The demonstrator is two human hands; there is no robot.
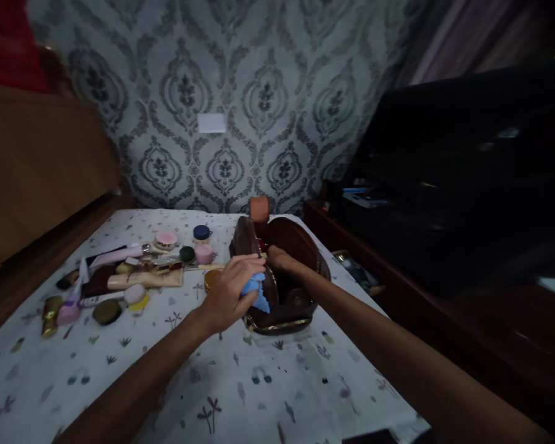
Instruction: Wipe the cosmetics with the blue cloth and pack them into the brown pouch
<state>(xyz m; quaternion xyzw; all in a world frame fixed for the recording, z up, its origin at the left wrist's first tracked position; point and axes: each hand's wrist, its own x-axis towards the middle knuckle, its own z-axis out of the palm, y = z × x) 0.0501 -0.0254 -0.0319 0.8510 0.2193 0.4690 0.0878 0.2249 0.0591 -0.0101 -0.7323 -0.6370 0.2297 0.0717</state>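
The bag (290,308) should be rather light, I think, and its walls look half soft: they keep a round shape, yet probably bend when one presses them. Its smooth skin may be a little slippery, so the rim beside the zip (282,327) seems the best place to take hold, with one hand to steady a wall. The cloth (259,293) looks thin, soft and almost without weight; nothing in it seems fragile, and a pinch at any fold should be enough. The bag stands wide open on the printed sheet (231,376), to the right of the spread cosmetics. It is dark brown, with a golden zip along its edge and a reddish-brown inner side; a small red thing (262,245) shows near the right hand (280,258). The cloth is pale blue, crumpled, and lies at the bag's left rim under the left hand (234,290). The left fingers are close together and bent, clamped on the cloth with the thumb below. The right hand reaches inside the bag; its fingers are hidden, so I cannot tell whether they hold something. A yellow jar (210,279) is just beside the left hand, and a beige tube (145,279) lies farther left.
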